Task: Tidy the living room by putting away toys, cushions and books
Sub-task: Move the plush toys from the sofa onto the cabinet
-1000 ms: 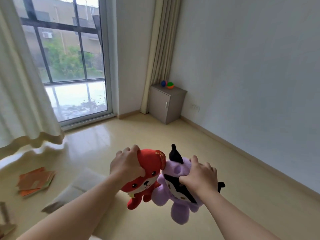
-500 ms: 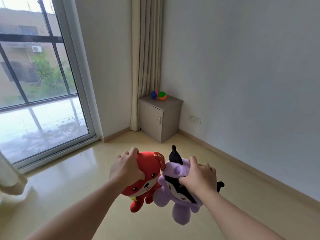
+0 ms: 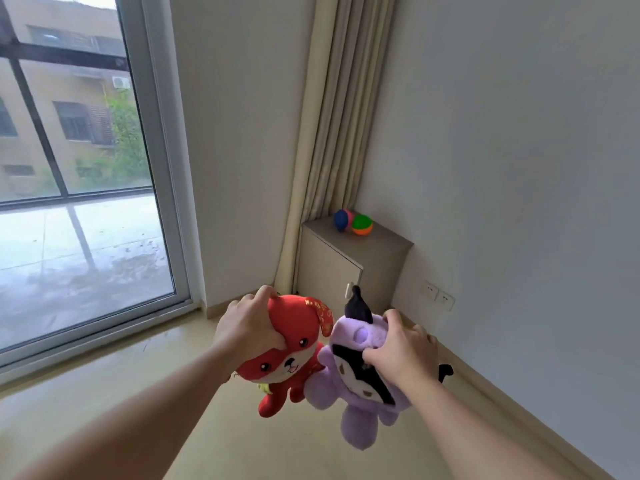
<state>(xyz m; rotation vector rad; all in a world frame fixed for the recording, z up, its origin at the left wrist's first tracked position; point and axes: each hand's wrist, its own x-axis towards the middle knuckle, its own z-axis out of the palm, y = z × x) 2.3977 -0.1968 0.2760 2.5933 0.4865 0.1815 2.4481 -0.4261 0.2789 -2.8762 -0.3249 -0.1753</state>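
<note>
Daylight from a tall glass door point(image 3: 76, 168) lights the glossy beige floor point(image 3: 104, 393); a curtain point(image 3: 332, 133) hangs beside a low corner cabinet point(image 3: 329, 271).

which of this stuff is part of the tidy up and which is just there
Part of the job:
- red plush dog, gripped by the left hand
- purple plush, gripped by the right hand
- blue ball and green-orange ball, on the cabinet

Just there:
- curtain
- window
- wall sockets

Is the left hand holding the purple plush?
No, the left hand grips the red plush dog, while the right hand grips the purple plush.
</note>
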